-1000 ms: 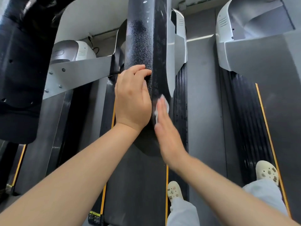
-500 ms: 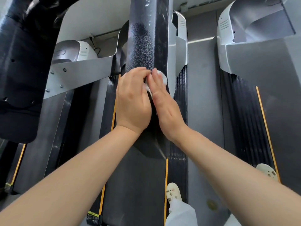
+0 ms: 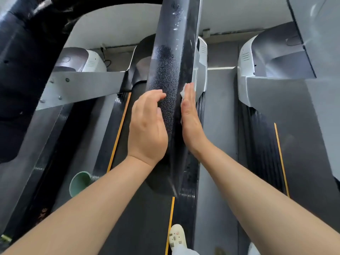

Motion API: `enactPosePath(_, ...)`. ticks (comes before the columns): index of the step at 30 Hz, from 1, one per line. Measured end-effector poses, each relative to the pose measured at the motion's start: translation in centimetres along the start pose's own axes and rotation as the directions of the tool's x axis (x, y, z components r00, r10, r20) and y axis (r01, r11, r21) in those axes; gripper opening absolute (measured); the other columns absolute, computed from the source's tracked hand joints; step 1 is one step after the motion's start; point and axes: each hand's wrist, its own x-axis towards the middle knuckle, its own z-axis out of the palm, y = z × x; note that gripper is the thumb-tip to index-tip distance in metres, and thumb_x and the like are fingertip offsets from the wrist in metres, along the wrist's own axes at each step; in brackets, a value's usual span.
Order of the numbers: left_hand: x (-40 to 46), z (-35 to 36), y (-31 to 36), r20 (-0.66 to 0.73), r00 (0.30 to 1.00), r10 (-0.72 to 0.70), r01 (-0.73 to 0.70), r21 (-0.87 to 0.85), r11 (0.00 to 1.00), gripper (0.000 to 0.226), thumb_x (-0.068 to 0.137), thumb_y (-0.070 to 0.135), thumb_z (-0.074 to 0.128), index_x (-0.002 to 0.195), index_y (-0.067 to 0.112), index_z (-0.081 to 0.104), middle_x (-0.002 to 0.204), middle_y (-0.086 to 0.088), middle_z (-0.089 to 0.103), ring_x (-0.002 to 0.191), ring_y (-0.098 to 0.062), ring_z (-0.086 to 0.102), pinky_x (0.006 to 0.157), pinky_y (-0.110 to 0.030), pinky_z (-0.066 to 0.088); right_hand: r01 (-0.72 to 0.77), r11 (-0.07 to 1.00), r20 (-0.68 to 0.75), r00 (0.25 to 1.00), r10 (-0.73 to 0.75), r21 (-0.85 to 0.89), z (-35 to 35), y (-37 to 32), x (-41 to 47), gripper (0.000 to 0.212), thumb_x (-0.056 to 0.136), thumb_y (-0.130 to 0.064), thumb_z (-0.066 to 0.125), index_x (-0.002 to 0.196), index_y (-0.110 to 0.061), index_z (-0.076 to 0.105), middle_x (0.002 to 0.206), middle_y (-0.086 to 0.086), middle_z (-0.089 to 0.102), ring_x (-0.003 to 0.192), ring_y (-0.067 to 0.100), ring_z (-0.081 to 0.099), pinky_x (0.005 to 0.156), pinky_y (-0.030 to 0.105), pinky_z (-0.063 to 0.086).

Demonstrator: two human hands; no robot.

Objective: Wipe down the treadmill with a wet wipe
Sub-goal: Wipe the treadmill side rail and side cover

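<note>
Left hand (image 3: 147,126) is cupped loosely on the near face of the black handrail (image 3: 165,74), fingers curled, nothing held. Right hand (image 3: 190,118) is laid flat, fingers straight, pressing the wet wipe (image 3: 183,92) against the rail's right side. Wipe judged thin, limp, slippery — best pinned under the palm; rail rigid — bracing is possible.

A pale green cup (image 3: 79,183) lies on its side at lower left. A cream perforated shoe (image 3: 177,235) stands below. Another grey machine (image 3: 276,92) sits at right.
</note>
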Motion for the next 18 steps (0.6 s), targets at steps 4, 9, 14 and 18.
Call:
enactPosePath(4, 0.0, 0.1, -0.3, -0.040, 0.999, -0.021, 0.019, -0.044, 0.999, 0.035, 0.088, 0.005, 0.032, 0.111, -0.008, 0.056, 0.116, -0.020, 0.058, 0.112, -0.022, 0.047, 0.103, -0.029, 0.034, 0.158, 0.986, 0.169, 0.975, -0.146, -0.057, 1.5, 0.6, -8.1, 0.070, 0.087, -0.073, 0.009, 0.140, -0.033, -0.013, 0.149, -0.022, -0.023, 0.141, 0.000, -0.019, 0.117, 0.022, -0.008)
enactPosePath(9, -0.4, -1.1, -0.4, -0.061, 0.994, -0.086, 0.081, -0.082, 0.993, 0.037, 0.089, 0.010, 0.033, 0.112, -0.004, 0.058, 0.122, -0.020, 0.053, 0.116, -0.022, 0.043, 0.106, -0.026, 0.028, 0.179, 0.974, 0.161, 0.975, -0.156, -0.139, 0.8, -0.8, -4.4, 0.067, 0.085, -0.076, 0.008, 0.135, -0.036, -0.011, 0.144, -0.024, -0.022, 0.140, 0.000, -0.020, 0.113, 0.016, -0.010)
enactPosePath(14, -6.9, -3.2, -1.2, -0.008, 0.924, -0.383, 0.382, -0.027, 0.924, 0.038, 0.095, 0.027, 0.039, 0.125, 0.009, 0.054, 0.135, -0.010, 0.045, 0.126, -0.013, 0.036, 0.103, -0.002, 0.013, 0.366, 0.789, 0.315, 0.921, -0.230, -0.493, -1.0, -2.7, 0.4, 0.070, 0.095, -0.056, 0.007, 0.147, -0.011, -0.004, 0.146, -0.016, -0.020, 0.132, -0.008, -0.030, 0.107, 0.009, -0.015)
enactPosePath(18, -11.8, -3.2, -0.5, 0.118, 0.720, -0.684, 0.694, -0.123, 0.710, 0.048, 0.095, 0.030, 0.045, 0.141, 0.021, 0.037, 0.152, 0.002, 0.023, 0.138, -0.010, 0.022, 0.105, -0.016, 0.017, 0.657, 0.483, 0.608, 0.742, -0.282, -0.579, -1.8, -1.6, -6.3, 0.067, 0.100, -0.052, 0.005, 0.148, -0.006, 0.005, 0.157, 0.002, -0.003, 0.146, 0.018, -0.010, 0.117, 0.028, -0.006)
